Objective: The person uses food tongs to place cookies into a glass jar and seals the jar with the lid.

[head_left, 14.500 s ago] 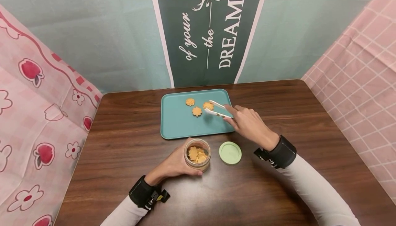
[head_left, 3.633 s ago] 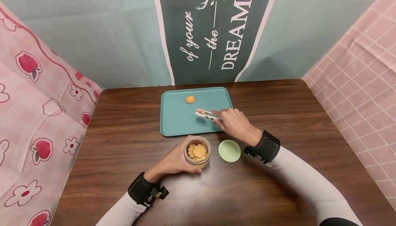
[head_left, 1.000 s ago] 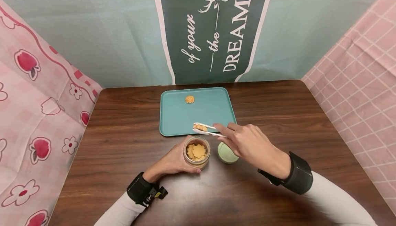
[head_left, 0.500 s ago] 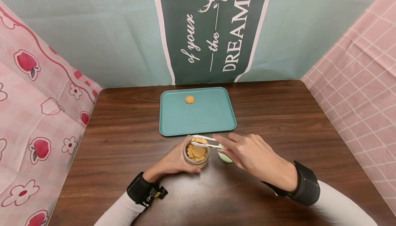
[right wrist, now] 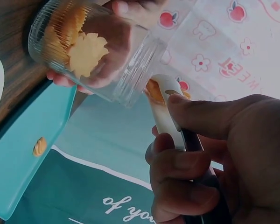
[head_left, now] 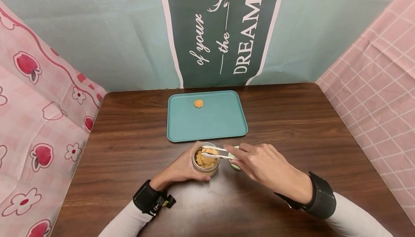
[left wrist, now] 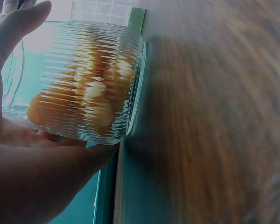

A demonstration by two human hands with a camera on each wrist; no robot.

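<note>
fingers of the right hand (head_left: 269,166) are pinched round a pair of white tongs (head_left: 216,152); thumb and forefinger press on the arms, as the right wrist view shows plainly. the tong tips are closed on one cookie (head_left: 209,151), held just over the mouth of the glass jar (head_left: 205,160). not yet let go, as far as the views show.

fingers of the left hand (head_left: 181,169) are curled round the jar wall, thumb on the near side, holding it upright on the wooden table (head_left: 291,121). left wrist view: ribbed glass, a stack of cookies inside, filling a good part of it.

beyond the tong tips, well away from both hands, the teal tray (head_left: 223,121) carries a single swirl cookie (head_left: 198,103) near its far edge. no other cookie shows on it.

under the right fingers, just beside the jar, the green lid (head_left: 234,157) lies flat on the table, partly hidden by the hand. jar is open.

judgement on progress: late stage. most cookies are in the jar; one is at the rim in the tongs, one is left on the tray. remaining, as it appears: drop this cookie in, fetch the last one, then fit the lid.

risk noted: the cookie sits near the rim and could catch on the glass edge.
</note>
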